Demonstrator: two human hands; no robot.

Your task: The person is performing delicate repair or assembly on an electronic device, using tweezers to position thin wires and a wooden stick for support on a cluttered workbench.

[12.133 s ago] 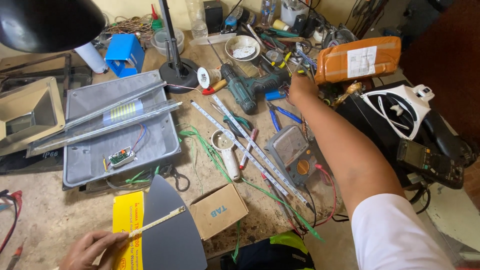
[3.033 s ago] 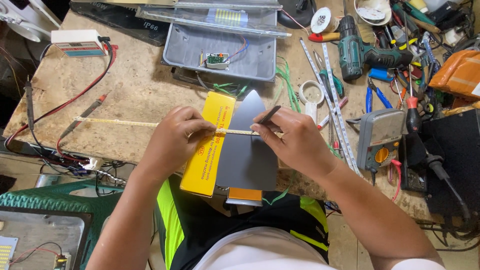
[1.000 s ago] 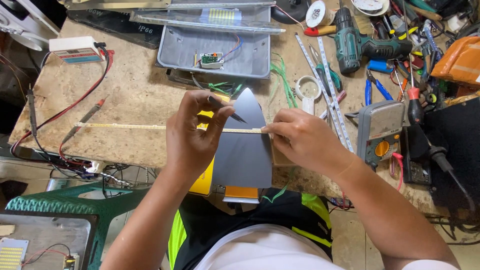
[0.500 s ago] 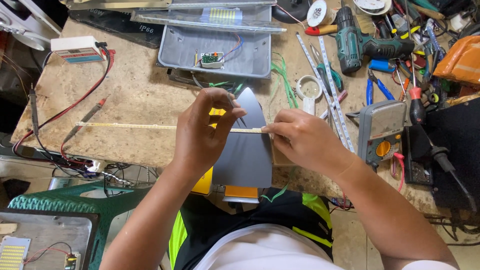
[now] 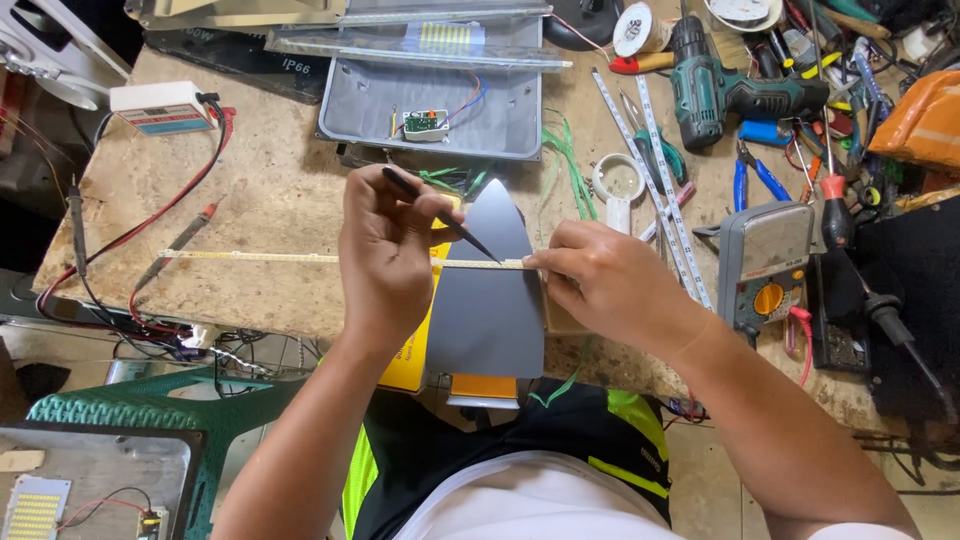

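Note:
A long thin yellowish LED strip (image 5: 270,258) lies across the workbench, its right end over a grey iron-shaped plate (image 5: 490,320). The plate rests on a yellow card (image 5: 408,362) at the bench's near edge. My left hand (image 5: 385,255) grips a black pointed tool (image 5: 455,225), whose tip touches the strip on the plate. My right hand (image 5: 600,285) pinches the strip's right end and holds it down on the plate.
Behind stands a grey metal tray (image 5: 360,100) with a small circuit board (image 5: 425,125). A green drill (image 5: 730,90), blue pliers (image 5: 755,178), loose LED strips (image 5: 660,170) and a multimeter (image 5: 765,265) crowd the right. A white tester box (image 5: 160,105) with red and black leads sits left.
My left hand has lifted off the strip and turned, and the black pointed tool now shows in its fingers with the tip on the strip. My right hand stays at the strip's end.

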